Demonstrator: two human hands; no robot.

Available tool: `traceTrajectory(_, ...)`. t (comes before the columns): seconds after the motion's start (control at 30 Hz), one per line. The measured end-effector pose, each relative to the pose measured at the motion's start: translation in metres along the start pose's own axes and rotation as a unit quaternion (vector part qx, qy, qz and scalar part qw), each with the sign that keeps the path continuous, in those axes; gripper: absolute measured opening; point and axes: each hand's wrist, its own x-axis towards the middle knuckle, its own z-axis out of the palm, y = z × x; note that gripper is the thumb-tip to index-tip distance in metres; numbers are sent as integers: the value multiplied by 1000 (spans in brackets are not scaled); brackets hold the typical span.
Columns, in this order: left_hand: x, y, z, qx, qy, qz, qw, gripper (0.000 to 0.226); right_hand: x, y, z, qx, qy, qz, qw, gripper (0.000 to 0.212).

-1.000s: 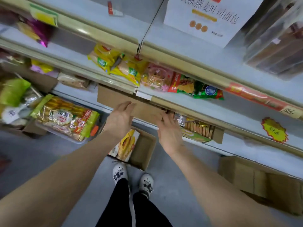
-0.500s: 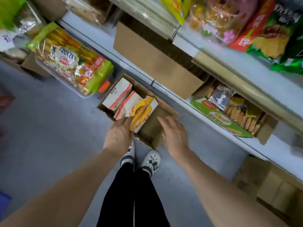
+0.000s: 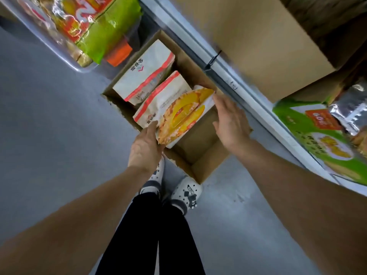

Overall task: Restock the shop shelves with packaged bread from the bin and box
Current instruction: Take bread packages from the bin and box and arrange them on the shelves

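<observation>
An open cardboard box stands on the grey floor against the bottom shelf. Inside it stand two white, red-edged bread packs and, nearest me, a yellow bread package that leans over the box's empty half. My left hand holds the yellow package's near corner, with the fingers hidden beneath it. My right hand is flat, fingers straight, at the package's far right edge. A clear plastic bin at top left holds a large green and red bread bag.
The bottom shelf's white edge runs diagonally just right of the box. On that shelf sit a large plain cardboard box and a green display carton of snacks. My feet in white shoes stand right behind the box.
The view dropped from the shelves to the floor box. Both hands came down from the shelf's cardboard flap to the yellow package, the left taking its corner.
</observation>
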Motion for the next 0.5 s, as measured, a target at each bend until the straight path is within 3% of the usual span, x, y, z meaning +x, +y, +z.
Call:
traceTrajectory(0.17,21,-5,20,-43,40,-15,998,42,49,0,22,56,19,-11,998,75)
traceTrajectory(0.33,31,-13,28,-42,31,-46,998,16,65,3,30,87,30,10,996,49)
traceTrajectory(0.5,34,-15,28,-48,13,-55,997,20,69,11,26,124,46,50,990,15)
